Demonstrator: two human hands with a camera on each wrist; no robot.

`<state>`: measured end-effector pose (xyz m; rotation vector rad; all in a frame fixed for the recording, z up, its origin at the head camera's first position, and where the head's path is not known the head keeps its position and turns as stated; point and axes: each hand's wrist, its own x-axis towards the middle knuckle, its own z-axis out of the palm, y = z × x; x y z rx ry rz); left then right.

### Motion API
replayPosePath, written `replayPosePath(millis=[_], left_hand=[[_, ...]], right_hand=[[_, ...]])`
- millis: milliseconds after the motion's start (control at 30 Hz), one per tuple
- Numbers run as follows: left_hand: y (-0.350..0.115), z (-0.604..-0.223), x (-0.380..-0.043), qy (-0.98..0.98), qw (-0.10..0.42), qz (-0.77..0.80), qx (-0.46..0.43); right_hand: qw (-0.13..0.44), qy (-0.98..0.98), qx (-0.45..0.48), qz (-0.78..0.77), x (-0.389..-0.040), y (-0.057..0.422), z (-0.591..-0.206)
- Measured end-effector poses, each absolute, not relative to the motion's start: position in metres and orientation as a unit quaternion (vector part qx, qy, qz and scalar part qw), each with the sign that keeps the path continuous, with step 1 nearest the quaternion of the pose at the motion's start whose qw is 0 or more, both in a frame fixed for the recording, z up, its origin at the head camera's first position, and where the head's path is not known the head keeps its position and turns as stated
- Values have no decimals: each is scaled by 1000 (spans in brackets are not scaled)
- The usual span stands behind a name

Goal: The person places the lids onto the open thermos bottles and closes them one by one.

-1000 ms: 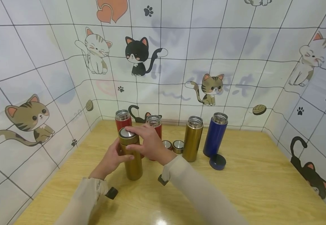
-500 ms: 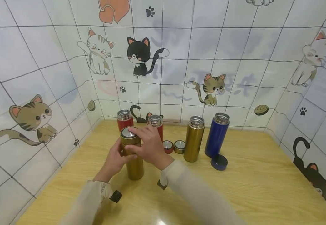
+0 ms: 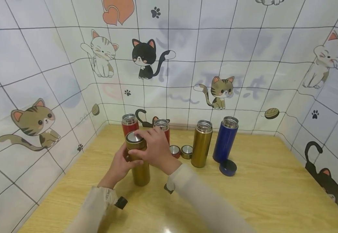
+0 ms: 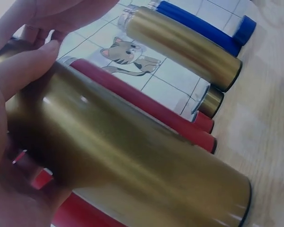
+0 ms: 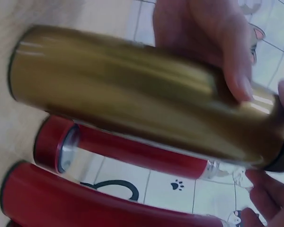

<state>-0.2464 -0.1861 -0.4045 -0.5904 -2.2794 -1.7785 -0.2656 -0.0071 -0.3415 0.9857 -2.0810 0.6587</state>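
Observation:
A gold thermos bottle (image 3: 141, 174) stands upright on the table at the left of the head view. My left hand (image 3: 121, 165) grips its upper body, thumb across the near side. On its top sits a lid (image 3: 135, 137) with a silver disc and gold rim. My right hand (image 3: 157, 150) holds this lid, thumb at the near side and fingers over the far edge. In the left wrist view the bottle's body (image 4: 132, 142) fills the middle, my left thumb (image 4: 28, 68) lying over it. The right wrist view shows the same bottle (image 5: 132, 90) with my left hand (image 5: 203, 28) around it.
Behind stand two lidless red bottles (image 3: 130, 124) (image 3: 165, 129). To the right are a lidless gold bottle (image 3: 201, 145) and a lidless blue bottle (image 3: 225, 142). A red lid (image 3: 175, 151), a gold lid (image 3: 186, 152) and a blue lid (image 3: 228, 168) lie on the wooden table (image 3: 268, 187).
My right fingers have shifted slightly to the right over the lid. The left hand keeps its grip and the bottle stays upright in place. The head view has shifted a little.

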Motion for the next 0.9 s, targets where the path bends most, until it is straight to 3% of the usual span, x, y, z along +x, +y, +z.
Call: replayPosePath(millis=[100, 267, 367, 533, 900], left_hand=[[-188, -402, -247, -766, 78, -602, -213], [-192, -399, -251, -762, 51, -607, -220], [-194, -401, -255, -762, 37, -610, -216], [-194, -400, -255, -762, 37, -608, -220], [-193, -401, -255, -756, 47, -613, -224]], right_hand=[[263, -813, 420, 306, -270, -2, -337], [20, -789, 448, 420, -280, 9, -330], [-52, -771, 451, 447, -285, 13, -327], [-50, -767, 453, 451, -286, 15, -327], [91, -800, 418, 421, -282, 7, -340]])
